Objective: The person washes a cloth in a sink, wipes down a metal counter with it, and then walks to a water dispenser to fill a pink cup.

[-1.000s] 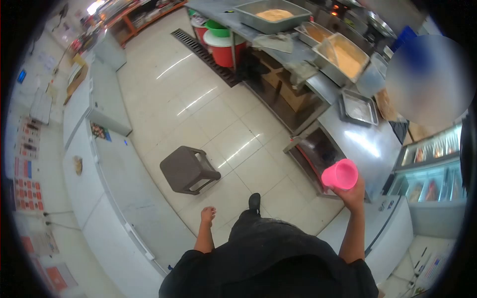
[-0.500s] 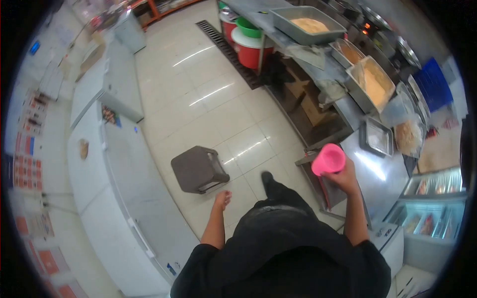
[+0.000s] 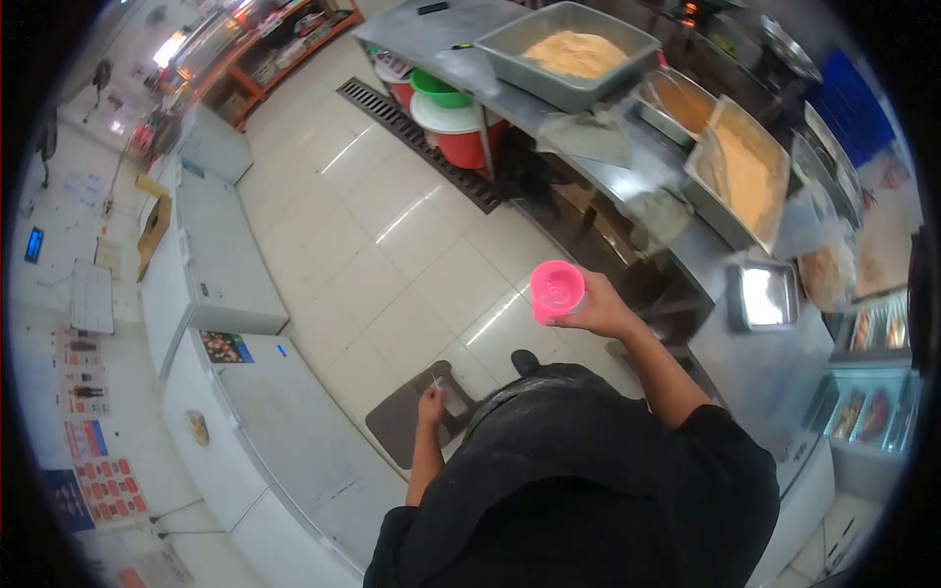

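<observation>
Looking down from the head camera, a pink cup [image 3: 557, 290] is seen held out in front of the body, above the tiled floor [image 3: 412, 235]. The cup is gripped from the side by the right hand [image 3: 598, 309], whose fingers are wrapped around its wall; its round end is turned toward the camera. The left hand [image 3: 429, 402] is hung low beside the body, directly over a brown stool [image 3: 402, 426] that is partly hidden by the black-clothed torso. The fingers of that hand are loosely curled, and something thin and pale seems to be pinched between them, though it is too small for it to be named.

To the right of the cup, a long steel counter [image 3: 774, 363] is set along the side of the room. On it, a large metal tray [image 3: 573, 39] filled with tan crumbs is placed at the far end, a second deep tray [image 3: 745, 176] of similar crumbs is set nearer, and a small shallow pan [image 3: 767, 294] is laid close to the near end. A grey cloth [image 3: 588, 132] is draped over the counter's edge. Under the far end, a red tub [image 3: 461, 122] with a white lid is stood, with a green bowl [image 3: 436, 86] just behind it. White chest freezers [image 3: 211, 265] are lined along the left.
</observation>
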A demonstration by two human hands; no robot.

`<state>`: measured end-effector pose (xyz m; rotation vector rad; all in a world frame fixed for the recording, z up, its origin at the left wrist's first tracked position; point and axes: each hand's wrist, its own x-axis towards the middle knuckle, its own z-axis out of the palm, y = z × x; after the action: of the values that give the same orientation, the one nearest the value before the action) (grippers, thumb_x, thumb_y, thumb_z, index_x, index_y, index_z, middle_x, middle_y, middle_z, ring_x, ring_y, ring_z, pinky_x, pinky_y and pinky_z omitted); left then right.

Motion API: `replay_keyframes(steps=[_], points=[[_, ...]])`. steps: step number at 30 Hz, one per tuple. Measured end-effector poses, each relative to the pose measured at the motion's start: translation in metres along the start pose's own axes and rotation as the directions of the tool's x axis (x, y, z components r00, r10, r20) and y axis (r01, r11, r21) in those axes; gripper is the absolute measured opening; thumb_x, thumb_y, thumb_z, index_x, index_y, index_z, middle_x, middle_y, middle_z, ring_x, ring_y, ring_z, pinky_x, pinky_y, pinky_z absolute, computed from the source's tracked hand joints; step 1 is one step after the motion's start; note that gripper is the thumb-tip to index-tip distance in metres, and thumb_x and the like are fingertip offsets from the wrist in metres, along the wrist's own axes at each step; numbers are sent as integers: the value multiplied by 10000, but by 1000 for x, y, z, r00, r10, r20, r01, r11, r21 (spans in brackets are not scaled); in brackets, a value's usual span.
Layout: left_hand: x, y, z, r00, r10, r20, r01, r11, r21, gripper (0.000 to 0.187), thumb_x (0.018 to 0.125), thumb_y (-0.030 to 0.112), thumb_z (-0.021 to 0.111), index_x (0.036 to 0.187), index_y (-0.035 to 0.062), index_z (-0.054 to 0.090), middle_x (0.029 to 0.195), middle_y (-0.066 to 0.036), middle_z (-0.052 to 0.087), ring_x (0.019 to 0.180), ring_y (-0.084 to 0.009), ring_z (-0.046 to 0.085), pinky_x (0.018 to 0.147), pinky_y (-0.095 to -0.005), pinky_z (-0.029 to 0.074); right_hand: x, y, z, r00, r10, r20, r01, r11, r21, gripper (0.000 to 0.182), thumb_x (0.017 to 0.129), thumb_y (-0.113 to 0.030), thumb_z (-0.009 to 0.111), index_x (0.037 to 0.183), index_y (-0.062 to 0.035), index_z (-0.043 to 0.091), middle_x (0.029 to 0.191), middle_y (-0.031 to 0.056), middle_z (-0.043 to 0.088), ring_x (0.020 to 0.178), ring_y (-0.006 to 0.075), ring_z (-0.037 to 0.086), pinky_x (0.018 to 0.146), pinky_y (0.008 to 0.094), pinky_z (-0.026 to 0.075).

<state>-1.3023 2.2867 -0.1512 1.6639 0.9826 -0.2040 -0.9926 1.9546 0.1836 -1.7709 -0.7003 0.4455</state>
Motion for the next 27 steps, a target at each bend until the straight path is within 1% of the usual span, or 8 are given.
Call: replay_keyframes(steps=[2,3,10,16,18,19,23,27], points=[[-2,-66,-10,994,65,-86,-38,957,288,269,923,285,577,980,31,645,832,-145,679,685,-278,635,626,-396,478,51,2,4,998,3,69,-2,1000,-16,718,624,-278,910,1220,-25,599,1131,106,664,1063,206,628,934,345,481],[5,-116,-21,989,75,131,-137,816,561,261,922,270,575,1002,33,649,867,-172,685,750,-349,649,691,-450,490,78,2,7,995,-24,93,26,999,-22,718,624,-278,910,1220,-25,599,1131,106,664,1063,206,628,934,345,481],[46,-101,-49,948,-288,137,229,914,335,249,921,258,541,954,46,666,949,-208,675,871,-354,642,773,-495,482,248,28,43,986,-43,160,46,999,-11,692,632,-264,902,1213,-36,604,1098,100,677,1031,203,644,914,343,493],[246,37,-115,878,458,-136,-477,816,-328,257,920,249,512,913,56,681,1019,-239,665,975,-359,636,844,-533,475,425,-11,58,995,-46,92,57,992,-112,656,634,-222,896,1194,-30,612,1086,94,686,1013,175,648,911,326,495],[387,59,-164,980,-198,9,179,905,386,339,912,342,549,1006,32,648,1004,-167,657,904,-289,601,796,-450,487,464,-14,57,995,-55,81,58,997,-40,660,633,-210,896,1195,-22,608,1080,89,686,1014,164,641,915,326,494],[417,135,-177,976,-216,9,198,912,359,369,913,343,531,937,-7,646,972,-245,669,883,-371,649,775,-483,505,481,-15,57,995,-59,79,62,998,-33,660,633,-210,896,1195,-22,608,1080,89,686,1014,164,641,915,326,494],[521,370,-248,995,-38,-92,2,933,-359,253,906,242,544,1005,34,648,941,-80,685,835,-174,615,680,-310,487,546,-11,57,999,-21,32,21,1000,8,656,632,-189,894,1195,-16,605,1074,82,683,1016,156,633,915,334,496],[613,472,-287,967,183,-178,-218,954,-204,265,902,259,555,985,25,647,919,-91,692,833,-185,630,720,-317,502,621,35,64,998,53,19,-54,997,62,654,628,-164,893,1198,-19,605,1074,79,683,1019,156,629,919,336,493]])
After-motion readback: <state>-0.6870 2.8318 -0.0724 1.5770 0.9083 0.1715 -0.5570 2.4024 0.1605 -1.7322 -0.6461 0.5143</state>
